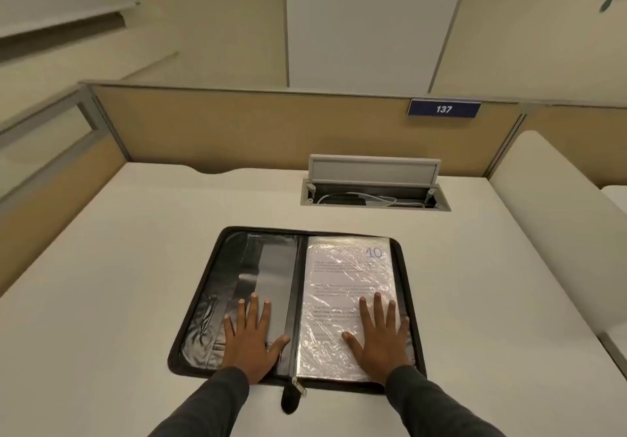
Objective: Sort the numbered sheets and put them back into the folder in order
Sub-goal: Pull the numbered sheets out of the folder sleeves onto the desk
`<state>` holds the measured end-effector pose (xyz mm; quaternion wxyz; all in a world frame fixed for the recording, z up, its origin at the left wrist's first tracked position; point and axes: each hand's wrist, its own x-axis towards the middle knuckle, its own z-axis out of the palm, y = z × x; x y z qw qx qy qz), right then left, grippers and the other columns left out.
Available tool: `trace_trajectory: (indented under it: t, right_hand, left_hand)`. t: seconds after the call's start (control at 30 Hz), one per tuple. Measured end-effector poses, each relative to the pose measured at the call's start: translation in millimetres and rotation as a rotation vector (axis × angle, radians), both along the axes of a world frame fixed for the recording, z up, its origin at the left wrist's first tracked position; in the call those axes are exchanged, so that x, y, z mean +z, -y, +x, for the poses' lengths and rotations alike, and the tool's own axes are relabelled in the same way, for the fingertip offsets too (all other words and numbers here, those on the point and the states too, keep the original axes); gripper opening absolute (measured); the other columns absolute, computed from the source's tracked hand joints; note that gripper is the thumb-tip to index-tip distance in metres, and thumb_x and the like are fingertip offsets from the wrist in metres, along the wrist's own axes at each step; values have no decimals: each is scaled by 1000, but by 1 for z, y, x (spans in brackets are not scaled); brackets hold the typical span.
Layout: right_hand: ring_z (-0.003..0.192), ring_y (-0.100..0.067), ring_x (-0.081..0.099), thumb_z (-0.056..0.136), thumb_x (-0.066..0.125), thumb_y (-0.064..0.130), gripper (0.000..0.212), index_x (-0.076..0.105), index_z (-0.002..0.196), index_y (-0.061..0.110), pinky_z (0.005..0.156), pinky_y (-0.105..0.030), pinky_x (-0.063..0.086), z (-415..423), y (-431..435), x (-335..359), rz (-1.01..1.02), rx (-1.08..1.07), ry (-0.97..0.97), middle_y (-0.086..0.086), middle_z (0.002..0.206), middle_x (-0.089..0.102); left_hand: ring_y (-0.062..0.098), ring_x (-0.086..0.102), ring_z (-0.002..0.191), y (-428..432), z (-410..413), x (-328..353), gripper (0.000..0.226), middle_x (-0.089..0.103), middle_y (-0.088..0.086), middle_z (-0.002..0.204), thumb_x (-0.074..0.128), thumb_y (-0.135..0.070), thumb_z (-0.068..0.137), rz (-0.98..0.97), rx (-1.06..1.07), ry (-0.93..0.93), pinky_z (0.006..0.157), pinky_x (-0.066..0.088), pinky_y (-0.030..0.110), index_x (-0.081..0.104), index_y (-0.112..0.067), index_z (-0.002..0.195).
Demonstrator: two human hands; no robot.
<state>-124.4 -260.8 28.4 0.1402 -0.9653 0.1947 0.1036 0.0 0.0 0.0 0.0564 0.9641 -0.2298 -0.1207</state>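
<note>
Black zip folder (220,267), open and flat on the white table (118,267), close to the near edge and about midway along it. We note its spine running toward the far edge.

Left half: dark inner cover with glossy pockets. Right half: a clear plastic sleeve holding a printed sheet (346,274), with "10" (374,252) handwritten in blue at its far right corner. The printed text is too small for us to read.

Left hand (252,341): flat, palm down on the left cover, fingers straight and spread, gripping nothing. The thumb reaches toward the spine.

Right hand (381,338): likewise flat and spread on the sleeved sheet, near its lower part, holding nothing. Both wrists are in dark grey sleeves.

Zip tab (288,399): lies on the table at the near end of the spine, with a paper clip (299,386) beside it.

Toward the far edge, right of middle, we see a cable hatch (373,199) sunk in the table, lid raised, with white cables inside. Behind the far edge stands a tan partition (237,124) bearing a blue plate reading 137 (443,109).
</note>
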Motion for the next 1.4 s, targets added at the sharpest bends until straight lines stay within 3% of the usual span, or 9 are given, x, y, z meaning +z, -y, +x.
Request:
trace_trajectory:
  t: [0.17, 0.4, 0.8, 1.2, 1.4]
  right_hand:
    - [151, -39, -20, 73, -13, 86, 106, -4, 161, 28, 119, -62, -6, -11, 10, -9, -35, -9, -6, -9, 164, -27]
    - [151, -34, -24, 93, 17, 77, 85, -6, 160, 31, 120, -60, -9, -27, 27, -20, -54, 18, 6, -4, 164, -28]
    - [150, -31, -28, 92, 15, 77, 85, -6, 160, 31, 121, -59, -11, -51, 72, -25, -37, 40, 22, -2, 165, -28]
    - [151, -34, -25, 89, 8, 79, 88, -6, 161, 30, 121, -60, -9, -68, 99, -22, -32, 53, 17, -4, 165, -27]
    - [154, -36, -13, 91, 27, 78, 91, 2, 161, 25, 124, -51, -1, -67, 95, -13, 19, -48, 81, -14, 167, -17]
  left_hand:
    - [35, -13, 149, 6, -6, -9, 94, -11, 11, 163, 5, -82, 85, 13, 46, 39, 116, -5, 61, 4, -20, 157]
    - [34, -18, 148, 22, -21, -8, 92, -19, 10, 162, 1, -81, 84, 34, 59, 58, 117, -5, 61, -5, -24, 156]
    - [34, -23, 147, 61, -50, -7, 93, -27, 9, 159, -4, -82, 82, 33, 72, 33, 117, -5, 62, -15, -24, 154]
    - [35, -19, 148, 88, -71, -5, 94, -23, 9, 161, 1, -83, 83, 31, 93, 31, 117, -4, 62, -9, -24, 156]
    - [35, -19, 148, 89, -70, -2, 95, -21, 9, 161, -1, -84, 82, 31, 95, 15, 117, -4, 61, -8, -24, 156]
